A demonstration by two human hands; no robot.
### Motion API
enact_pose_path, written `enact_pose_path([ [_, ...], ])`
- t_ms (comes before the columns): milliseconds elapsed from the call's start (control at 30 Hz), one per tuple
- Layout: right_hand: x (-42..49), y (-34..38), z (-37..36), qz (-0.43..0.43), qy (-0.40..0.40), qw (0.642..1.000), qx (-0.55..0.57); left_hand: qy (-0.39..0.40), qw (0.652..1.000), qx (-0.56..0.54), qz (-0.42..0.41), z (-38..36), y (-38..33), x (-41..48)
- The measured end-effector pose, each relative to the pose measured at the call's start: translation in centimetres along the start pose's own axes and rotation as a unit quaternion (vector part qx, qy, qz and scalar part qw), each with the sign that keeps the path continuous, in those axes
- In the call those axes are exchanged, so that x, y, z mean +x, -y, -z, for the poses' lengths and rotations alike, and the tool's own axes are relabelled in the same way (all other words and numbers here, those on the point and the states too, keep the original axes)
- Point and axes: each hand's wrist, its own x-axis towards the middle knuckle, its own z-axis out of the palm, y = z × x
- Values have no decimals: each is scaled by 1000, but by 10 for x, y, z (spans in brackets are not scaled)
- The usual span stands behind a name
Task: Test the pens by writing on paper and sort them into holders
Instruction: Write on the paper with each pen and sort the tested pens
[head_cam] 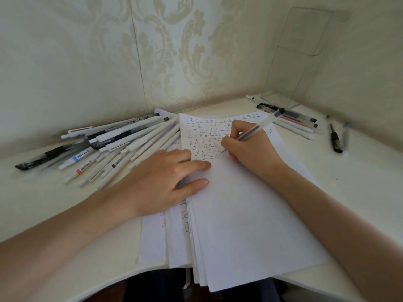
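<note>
My right hand [246, 147] grips a clear pen [261, 125] with a dark cap end, its tip touching the top sheet of a white paper stack [246, 225]. Rows of small written characters fill the upper part of that sheet. My left hand [165, 179] lies flat on the paper's left edge, fingers straight, pressing it down. A large heap of white and black pens [113, 147] lies to the left of the paper. A smaller group of pens [290, 120] lies at the back right.
A clear acrylic stand [296, 62] leans in the back right corner. Two loose dark pens [335, 138] lie at the far right of the white desk [359, 182]. Patterned wallpaper closes off the back. The desk's front edge curves inward below the paper.
</note>
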Motion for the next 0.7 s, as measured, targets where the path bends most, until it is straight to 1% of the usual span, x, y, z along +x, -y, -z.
enact_pose_path([
  [467,1,-2,-1,-5,-4,1000,-18,15,1000,-10,3,2,-1,0],
  [700,1,-2,0,-6,-7,1000,-8,18,1000,-13,4,2,-1,0],
])
